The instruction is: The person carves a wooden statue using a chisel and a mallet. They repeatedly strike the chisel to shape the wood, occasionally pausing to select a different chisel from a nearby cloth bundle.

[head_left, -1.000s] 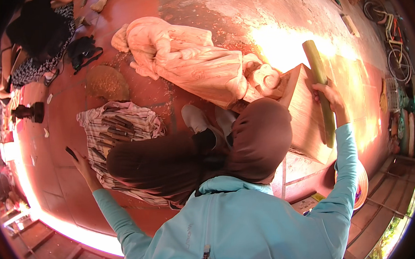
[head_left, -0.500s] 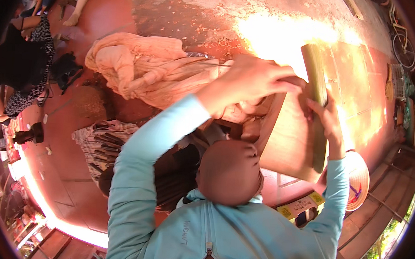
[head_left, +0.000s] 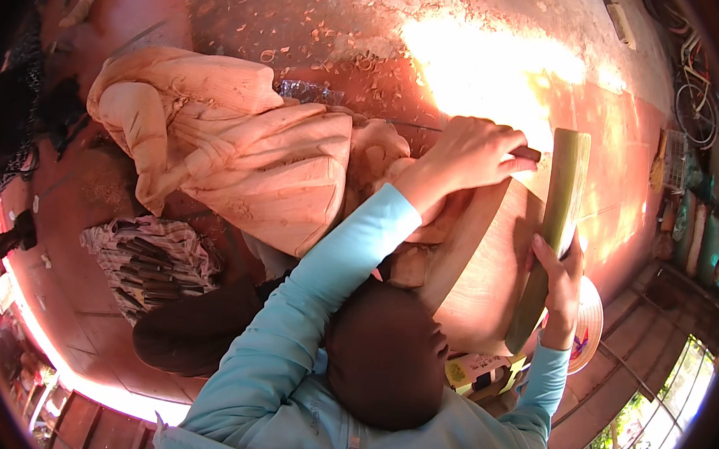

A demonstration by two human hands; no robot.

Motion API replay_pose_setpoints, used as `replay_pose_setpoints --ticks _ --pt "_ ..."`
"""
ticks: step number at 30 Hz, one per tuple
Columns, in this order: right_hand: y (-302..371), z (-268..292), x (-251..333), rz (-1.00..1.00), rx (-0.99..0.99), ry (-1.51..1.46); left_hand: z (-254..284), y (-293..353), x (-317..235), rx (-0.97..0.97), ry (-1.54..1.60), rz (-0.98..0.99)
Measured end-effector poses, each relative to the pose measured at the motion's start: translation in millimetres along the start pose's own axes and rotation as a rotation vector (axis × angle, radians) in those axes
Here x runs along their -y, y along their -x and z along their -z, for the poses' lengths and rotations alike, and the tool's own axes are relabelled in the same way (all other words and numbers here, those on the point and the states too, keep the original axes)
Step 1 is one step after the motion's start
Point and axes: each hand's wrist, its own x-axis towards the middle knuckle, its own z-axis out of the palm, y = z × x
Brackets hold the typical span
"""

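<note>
A: What does each grip hold?
B: The left hand closes on a dark-handled chisel above the wooden carving. The right hand clasps a green mallet.
A: Any containers?
B: A striped cloth on the floor holds more tools.

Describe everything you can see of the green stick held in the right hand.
The green stick is a long, straight, thick bar, pale olive green, looking like bamboo or painted wood, with a flat-cut top end. It stands nearly upright in the picture, leaning slightly left at its lower end. The right hand grips it at mid-length, fingers wrapped around from the right. It lies over the edge of a rounded wooden block. Sunlight brightens its upper part; the lower end is in shade.
</note>
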Motion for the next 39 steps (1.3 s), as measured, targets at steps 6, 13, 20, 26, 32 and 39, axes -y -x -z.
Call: replay_pose_setpoints --ticks 6,13,20,26,32,39 --pt "16.9 -1.7 1.9 -0.005 -0.049 -0.004 -0.7 5.4 4.2 -0.067 0.031 0.003" --pt "33.9 -7.7 19.7 -0.073 -0.179 0.175 3.5 5.2 3.9 -0.049 0.118 -0.002" --pt "36.7 -3.3 2.9 0.021 -0.224 0.065 3.3 5.2 4.3 -0.081 0.123 -0.004" --pt "30.3 -15.6 6.1 0.077 -0.337 0.181 1.9 4.0 8.2 -0.208 0.203 -0.078" --pt "21.4 -12.2 -2.9 0.149 -0.183 0.666 0.4 5.7 12.4 -0.217 0.204 -0.025" --pt "6.5 0.0 -6.3 0.231 -0.143 0.716 -5.4 3.7 15.0 -0.236 0.131 -0.031"
